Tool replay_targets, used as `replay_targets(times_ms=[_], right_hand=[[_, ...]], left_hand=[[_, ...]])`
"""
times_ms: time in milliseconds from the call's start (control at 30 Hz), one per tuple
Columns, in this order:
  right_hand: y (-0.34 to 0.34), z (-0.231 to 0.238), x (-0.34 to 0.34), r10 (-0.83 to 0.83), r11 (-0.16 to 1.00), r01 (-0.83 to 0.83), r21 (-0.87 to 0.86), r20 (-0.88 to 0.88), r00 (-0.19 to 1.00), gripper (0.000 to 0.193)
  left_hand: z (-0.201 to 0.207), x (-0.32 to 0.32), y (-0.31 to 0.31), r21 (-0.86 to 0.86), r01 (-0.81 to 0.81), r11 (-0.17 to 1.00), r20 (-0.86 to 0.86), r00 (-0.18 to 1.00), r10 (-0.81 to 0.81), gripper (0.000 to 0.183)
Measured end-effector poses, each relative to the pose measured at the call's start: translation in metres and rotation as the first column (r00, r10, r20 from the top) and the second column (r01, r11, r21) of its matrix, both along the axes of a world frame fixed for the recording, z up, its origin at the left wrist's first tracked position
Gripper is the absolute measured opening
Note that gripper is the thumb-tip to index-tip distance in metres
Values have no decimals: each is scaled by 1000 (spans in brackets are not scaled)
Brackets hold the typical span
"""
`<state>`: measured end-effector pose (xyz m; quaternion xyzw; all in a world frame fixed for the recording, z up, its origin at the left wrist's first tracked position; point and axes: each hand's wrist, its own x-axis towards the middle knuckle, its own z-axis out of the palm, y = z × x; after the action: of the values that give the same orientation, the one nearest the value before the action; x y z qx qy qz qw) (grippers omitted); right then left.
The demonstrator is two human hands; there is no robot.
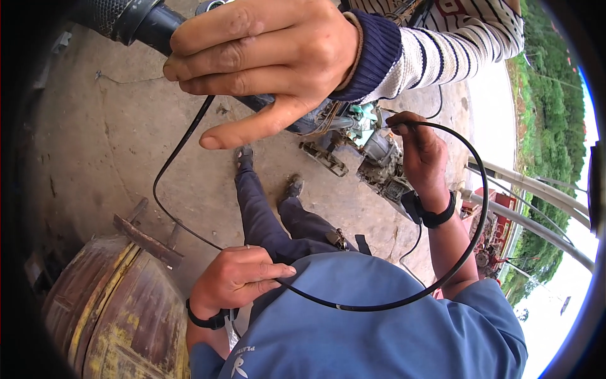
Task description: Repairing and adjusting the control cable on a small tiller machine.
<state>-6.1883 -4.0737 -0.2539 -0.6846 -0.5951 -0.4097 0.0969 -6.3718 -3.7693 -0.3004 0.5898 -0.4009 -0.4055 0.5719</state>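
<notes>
A long black cable (360,308) runs through both my hands, bowing in a wide loop across my blue shirt. My left hand (237,275) pinches it at the lower left. My right hand (424,151), raised beside the machine, grips the cable close to one end between thumb and fingers; the tip is hard to make out. Beyond my left hand, the cable climbs to a dark handlebar (154,28) with a textured grip, passing behind a co-worker's hand (265,57). That hand, in a striped sleeve, lies over the bar with its thumb apart.
An engine (382,155) with a pale green part stands on the concrete floor (113,151) ahead. At lower left sits a weathered brown and yellow curved body (120,309). Pale poles (524,215) and red machinery (499,230) are at the right.
</notes>
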Motion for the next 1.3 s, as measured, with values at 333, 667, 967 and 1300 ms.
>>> replay_targets(times_ms=[333,667,967,1300], right_hand=[[3,-6,-1,92,996,-93,16,55,994,27],[2,-1,-1,168,984,-174,32,133,977,25],[-6,-28,-4,75,996,-66,-66,143,987,30],[-59,-198,-294,-165,61,985,-163,-975,-151,48]], left_hand=[[-5,8,9,55,-23,998,-29,999,25,39],[5,18,19,103,-29,994,-79,996,37,41],[30,4,24,347,-192,918,-75,970,231,45],[41,-3,48,633,-307,710,107,944,313,37]])
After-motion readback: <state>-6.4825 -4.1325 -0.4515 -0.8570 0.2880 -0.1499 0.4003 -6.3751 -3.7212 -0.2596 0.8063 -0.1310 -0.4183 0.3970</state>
